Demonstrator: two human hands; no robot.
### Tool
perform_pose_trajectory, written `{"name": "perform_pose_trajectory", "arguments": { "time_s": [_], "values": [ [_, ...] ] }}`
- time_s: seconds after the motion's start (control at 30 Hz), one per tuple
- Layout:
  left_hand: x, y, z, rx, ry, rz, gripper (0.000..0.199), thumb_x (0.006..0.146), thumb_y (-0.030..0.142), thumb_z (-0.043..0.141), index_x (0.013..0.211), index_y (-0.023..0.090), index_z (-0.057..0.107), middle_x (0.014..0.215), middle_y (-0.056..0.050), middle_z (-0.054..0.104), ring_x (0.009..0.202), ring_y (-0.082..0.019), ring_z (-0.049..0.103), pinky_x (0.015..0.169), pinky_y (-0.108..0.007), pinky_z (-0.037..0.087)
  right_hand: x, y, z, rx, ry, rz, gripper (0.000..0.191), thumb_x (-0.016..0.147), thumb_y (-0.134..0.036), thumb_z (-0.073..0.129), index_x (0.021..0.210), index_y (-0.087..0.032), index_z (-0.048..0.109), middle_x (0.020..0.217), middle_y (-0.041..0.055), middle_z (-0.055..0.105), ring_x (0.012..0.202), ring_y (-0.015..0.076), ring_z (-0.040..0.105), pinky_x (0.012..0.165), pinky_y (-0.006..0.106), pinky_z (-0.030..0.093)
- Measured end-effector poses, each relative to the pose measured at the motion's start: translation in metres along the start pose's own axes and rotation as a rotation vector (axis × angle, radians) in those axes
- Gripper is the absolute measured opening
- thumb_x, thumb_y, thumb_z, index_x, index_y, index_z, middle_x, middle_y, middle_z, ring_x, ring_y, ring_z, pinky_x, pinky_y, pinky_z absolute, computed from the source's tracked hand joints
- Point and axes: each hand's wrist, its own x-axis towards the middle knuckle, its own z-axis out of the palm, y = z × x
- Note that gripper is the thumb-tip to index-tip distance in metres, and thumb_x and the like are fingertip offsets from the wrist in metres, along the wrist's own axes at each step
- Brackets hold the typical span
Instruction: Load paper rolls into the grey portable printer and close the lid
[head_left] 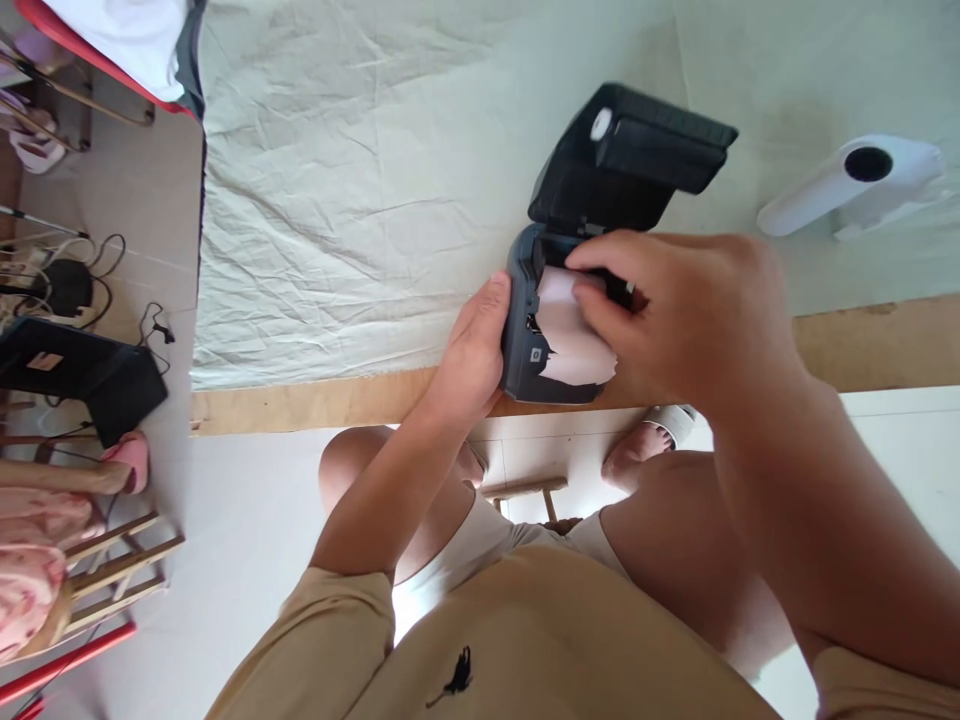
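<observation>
A dark handheld device [517, 345] lies at the front edge of the cloth-covered table, its black lid [637, 150] swung up and away. Inside its open compartment sits white paper [574, 330] with a ragged end hanging over the near side. My left hand [480, 345] is wrapped round the device's left side. The thumb and forefinger of my right hand [637, 300] reach into the compartment at the paper's upper right; they are slightly apart, the thumb touching the paper and the forefinger near the lid hinge.
On the right of the pale green cloth [337, 200] lies a white roll [817, 190] with a black round end and a loose paper flap. The table's wooden edge [315, 405] runs along the front. At left are a black object [82, 370], cables and a wooden stool [124, 570] on the floor.
</observation>
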Motion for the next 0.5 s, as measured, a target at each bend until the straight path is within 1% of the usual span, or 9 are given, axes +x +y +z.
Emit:
{"name": "perform_pose_trajectory", "arguments": {
  "time_s": [0.1,0.17,0.2,0.27,0.3,0.37,0.43,0.47,0.5],
  "values": [
    [-0.002,0.004,0.002,0.016,-0.001,-0.040,0.054,0.105,0.068,0.079,0.079,0.022,0.068,0.075,-0.001,0.073,0.090,-0.021,0.084,0.080,-0.031,0.069,0.000,-0.001,-0.005,0.020,-0.125,-0.037,0.035,0.092,-0.027,0.071,0.123,-0.031,0.087,0.077,-0.0002,0.075,0.062,0.0185,0.057,0.062,0.035,0.036],
    [-0.003,0.005,0.003,-0.010,0.001,-0.064,0.052,0.104,0.066,0.081,0.079,0.023,0.068,0.075,0.000,0.074,0.092,-0.023,0.087,0.081,-0.032,0.072,-0.001,-0.001,-0.015,0.126,-0.148,-0.041,0.045,0.089,-0.025,0.073,0.131,-0.033,0.086,0.082,-0.0016,0.077,0.060,0.0153,0.055,0.061,0.034,0.040],
    [-0.003,0.005,0.004,-0.025,0.007,-0.068,0.049,0.104,0.064,0.082,0.080,0.023,0.068,0.075,0.000,0.075,0.093,-0.023,0.088,0.080,-0.032,0.073,-0.002,-0.001,-0.021,0.202,-0.137,-0.032,0.046,0.088,-0.024,0.075,0.131,-0.033,0.086,0.086,-0.0022,0.079,0.057,0.0128,0.053,0.060,0.033,0.041],
    [-0.003,0.005,0.005,-0.051,0.036,-0.065,0.043,0.105,0.057,0.082,0.082,0.023,0.070,0.075,0.001,0.078,0.091,-0.023,0.088,0.077,-0.030,0.073,-0.002,0.003,-0.031,0.403,-0.044,0.013,0.043,0.087,-0.028,0.078,0.130,-0.034,0.085,0.097,-0.0022,0.082,0.055,0.0099,0.052,0.056,0.032,0.044],
    [-0.002,0.004,0.005,-0.062,0.047,-0.066,0.040,0.106,0.055,0.081,0.083,0.023,0.070,0.076,0.001,0.079,0.090,-0.023,0.089,0.076,-0.030,0.073,-0.002,0.007,-0.033,0.507,0.036,0.058,0.040,0.090,-0.033,0.078,0.129,-0.035,0.083,0.102,-0.0009,0.082,0.057,0.0108,0.054,0.054,0.032,0.044],
    [-0.002,0.003,0.006,-0.078,0.055,-0.069,0.037,0.107,0.052,0.079,0.085,0.023,0.072,0.076,0.001,0.080,0.088,-0.023,0.089,0.075,-0.031,0.074,-0.002,0.021,-0.031,0.659,0.210,0.201,0.032,0.098,-0.048,0.071,0.126,-0.035,0.079,0.102,0.0027,0.079,0.064,0.0161,0.061,0.050,0.033,0.041],
    [-0.001,0.003,0.006,-0.090,0.066,-0.086,0.035,0.108,0.052,0.077,0.087,0.023,0.074,0.080,0.001,0.083,0.087,-0.024,0.090,0.076,-0.034,0.076,-0.002,0.041,-0.019,0.689,0.318,0.368,0.031,0.102,-0.059,0.064,0.117,-0.034,0.074,0.092,0.0047,0.072,0.065,0.0197,0.061,0.048,0.034,0.038],
    [0.000,0.003,0.006,-0.091,0.073,-0.093,0.035,0.108,0.052,0.077,0.088,0.023,0.074,0.082,0.000,0.084,0.088,-0.024,0.090,0.077,-0.035,0.077,-0.003,0.052,-0.010,0.658,0.340,0.428,0.028,0.100,-0.058,0.068,0.113,-0.033,0.071,0.090,0.0040,0.070,0.064,0.0194,0.059,0.048,0.035,0.040],
    [0.000,0.003,0.006,-0.088,0.082,-0.097,0.036,0.108,0.052,0.077,0.088,0.023,0.075,0.082,0.000,0.084,0.090,-0.025,0.091,0.080,-0.036,0.078,-0.004,0.063,-0.002,0.616,0.333,0.444,0.030,0.095,-0.056,0.075,0.111,-0.032,0.069,0.091,0.0035,0.072,0.062,0.0184,0.058,0.050,0.036,0.044]
  ]
}}
